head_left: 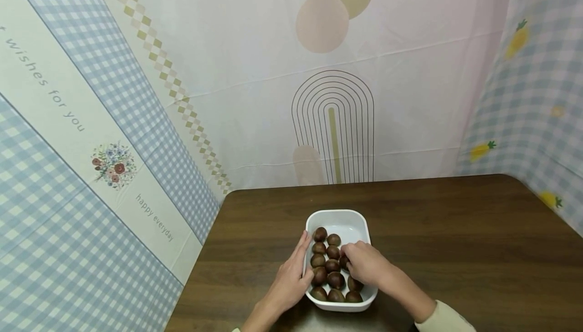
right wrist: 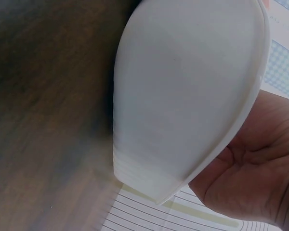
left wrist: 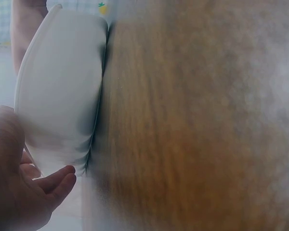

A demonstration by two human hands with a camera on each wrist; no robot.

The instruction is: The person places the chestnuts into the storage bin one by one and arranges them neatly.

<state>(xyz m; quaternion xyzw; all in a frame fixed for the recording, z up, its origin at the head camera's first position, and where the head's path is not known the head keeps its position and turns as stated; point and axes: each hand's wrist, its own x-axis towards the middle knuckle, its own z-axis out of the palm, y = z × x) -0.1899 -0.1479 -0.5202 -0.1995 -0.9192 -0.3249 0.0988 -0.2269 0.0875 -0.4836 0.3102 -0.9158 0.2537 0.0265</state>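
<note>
A white rectangular dish with rounded corners stands on the table and holds several brown chestnuts, set in rough rows toward its near and left parts. The left hand rests against the dish's left side, its fingers straight along the outer wall and its thumb at the rim. Inside the dish, the right hand has curled fingers around a chestnut in the right-hand row, partly hidden by the fingertips. In the right wrist view, the dish wall hides the right fingertips.
A dark wooden table extends on both sides of the dish and behind it. Patterned cloth hangs at the table's back edge, with checked cloth on the right and more on the left.
</note>
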